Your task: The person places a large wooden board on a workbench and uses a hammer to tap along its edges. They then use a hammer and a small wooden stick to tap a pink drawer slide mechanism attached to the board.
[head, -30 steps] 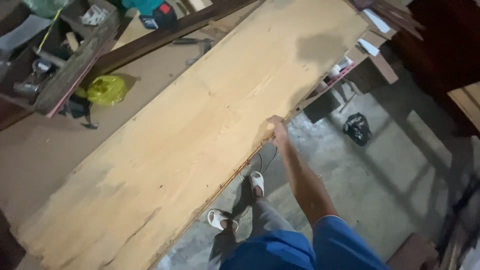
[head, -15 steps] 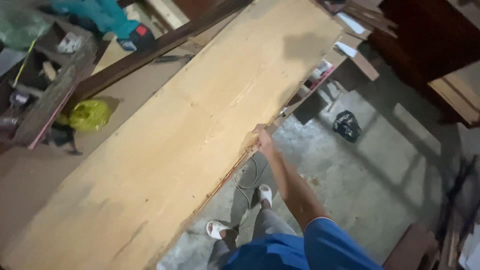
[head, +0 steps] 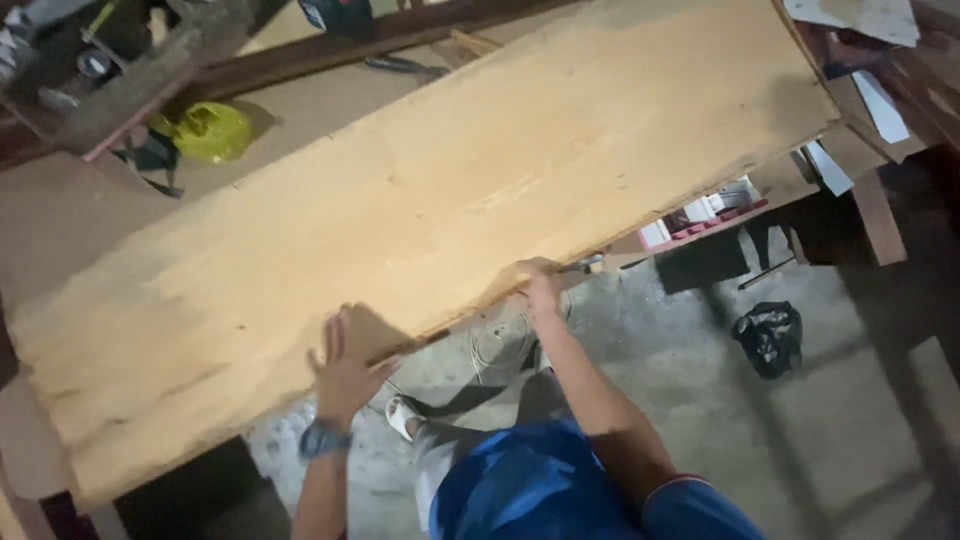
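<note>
Seen from above, a long pale wooden plank (head: 400,220) lies slantwise across a cluttered desk (head: 60,210), its near edge overhanging a grey concrete floor (head: 700,400). At far left, behind the plank, a crumpled yellow bag (head: 208,130) sits beside a dark shelf of small tools. A second ago only the right hand was on the plank; now the left hand (head: 345,365), with a dark wristwatch (head: 322,438), has come up too and lies flat, fingers spread, on the near edge, its grip open and holding nothing. Further right, the right hand (head: 538,282) curls over the same edge in a closed grip. With both hands on it, the plank looks more firmly under control. At right, a black bag (head: 768,336) lies on the floor.
</note>
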